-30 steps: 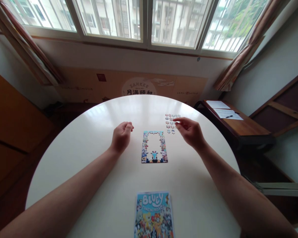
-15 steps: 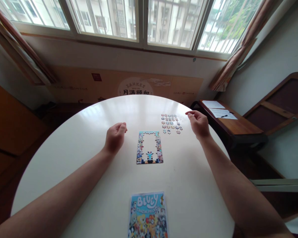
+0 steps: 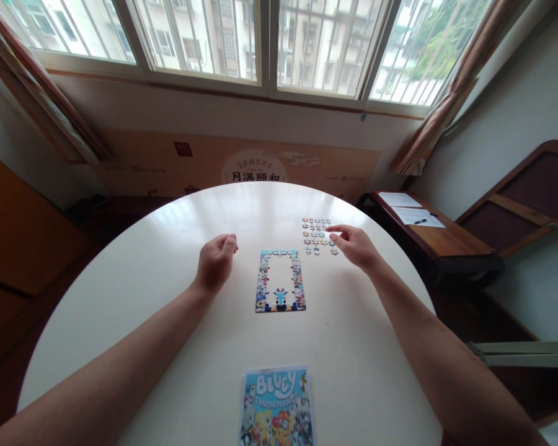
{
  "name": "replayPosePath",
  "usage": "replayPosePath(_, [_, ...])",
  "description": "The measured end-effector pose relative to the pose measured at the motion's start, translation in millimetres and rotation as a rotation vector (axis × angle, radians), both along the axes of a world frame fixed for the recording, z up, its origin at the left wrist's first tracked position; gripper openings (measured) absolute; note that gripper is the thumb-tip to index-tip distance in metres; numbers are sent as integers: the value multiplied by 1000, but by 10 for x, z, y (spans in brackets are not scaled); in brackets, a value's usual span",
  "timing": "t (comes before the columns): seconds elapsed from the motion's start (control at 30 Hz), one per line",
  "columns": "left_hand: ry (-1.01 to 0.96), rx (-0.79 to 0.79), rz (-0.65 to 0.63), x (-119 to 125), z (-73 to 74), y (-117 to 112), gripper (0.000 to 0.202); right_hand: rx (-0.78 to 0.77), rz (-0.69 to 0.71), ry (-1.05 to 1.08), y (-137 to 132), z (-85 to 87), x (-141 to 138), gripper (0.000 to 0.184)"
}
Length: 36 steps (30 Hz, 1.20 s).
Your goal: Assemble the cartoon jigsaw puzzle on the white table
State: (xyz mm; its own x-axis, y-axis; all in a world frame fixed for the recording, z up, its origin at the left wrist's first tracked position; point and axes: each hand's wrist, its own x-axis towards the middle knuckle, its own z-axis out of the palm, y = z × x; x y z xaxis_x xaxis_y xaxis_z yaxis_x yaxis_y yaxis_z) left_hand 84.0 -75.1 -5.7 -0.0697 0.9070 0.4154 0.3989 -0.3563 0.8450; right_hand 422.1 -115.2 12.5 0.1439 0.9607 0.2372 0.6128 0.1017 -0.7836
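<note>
A partly built jigsaw puzzle (image 3: 279,281) lies in the middle of the round white table (image 3: 177,260), its border filled and its centre bare. Several loose puzzle pieces (image 3: 315,230) lie in rows just beyond its far right corner. My right hand (image 3: 354,246) hovers at the right edge of those pieces with thumb and fingers pinched close; whether a piece is in them I cannot make out. My left hand (image 3: 216,262) rests on the table left of the puzzle, fingers curled in loosely, with nothing visible in it.
A Bluey picture card (image 3: 276,406) lies at the table's near edge. To the right stands a dark wooden side table (image 3: 446,241) with papers and a pen (image 3: 411,209). Beyond are a window wall and curtains.
My right hand drew away to the right of the loose pieces, then came back left and down onto their edge. The left hand stayed put.
</note>
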Motion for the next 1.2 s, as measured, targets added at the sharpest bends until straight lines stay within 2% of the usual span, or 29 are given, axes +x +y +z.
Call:
replayPosePath(0.13, [6, -1, 4, -1, -1, -1, 35, -113, 50, -169, -20, -26, -48, 41])
replayPosePath(0.37, [-6, 2, 3, 16, 8, -23, 32, -160, 96, -308, -67, -26, -134, 40])
replayPosePath(0.6, [-13, -22, 17, 26, 40, -53, 35, -67, 77, -306, -77, -19, -155, 34])
replayPosePath(0.73, [-19, -25, 8, 25, 38, -58, 37, -63, 74, -341, -93, -37, -199, 33])
replayPosePath(0.83, [-23, -31, 8, 25, 32, -55, 38, -12, 56, -408, -88, -76, -231, 31])
replayPosePath(1.0, [-94, 9, -29, 38, 44, -55, 48, 195, 59, -557, -51, -185, -281, 27])
replayPosePath(1.2, [-138, 12, -25, 39, 49, -50, 46, 207, 67, -646, -57, -268, -348, 31])
